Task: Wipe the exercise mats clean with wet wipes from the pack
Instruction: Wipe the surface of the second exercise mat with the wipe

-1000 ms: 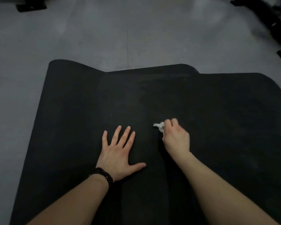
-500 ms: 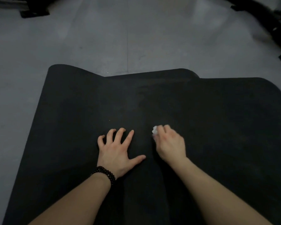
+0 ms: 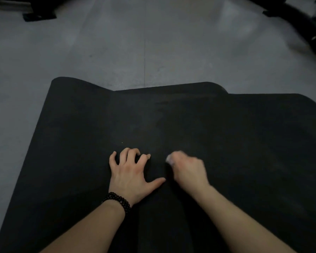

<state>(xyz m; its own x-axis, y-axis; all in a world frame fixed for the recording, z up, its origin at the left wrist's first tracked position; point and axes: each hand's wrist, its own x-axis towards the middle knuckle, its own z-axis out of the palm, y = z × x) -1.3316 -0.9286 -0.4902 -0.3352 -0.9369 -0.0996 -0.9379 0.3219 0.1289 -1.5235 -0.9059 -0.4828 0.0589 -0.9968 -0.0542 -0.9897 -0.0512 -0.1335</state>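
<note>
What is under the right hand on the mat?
A white wet wipe shows at the right hand fingertips, pressed on the black mat. The hand, blurred, covers the rest of the wipe.

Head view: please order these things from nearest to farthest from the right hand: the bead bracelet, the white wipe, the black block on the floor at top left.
1. white wipe, pinched in the right hand itself.
2. bead bracelet, on the left wrist, lower left.
3. black block, far upper left on the floor.
</note>
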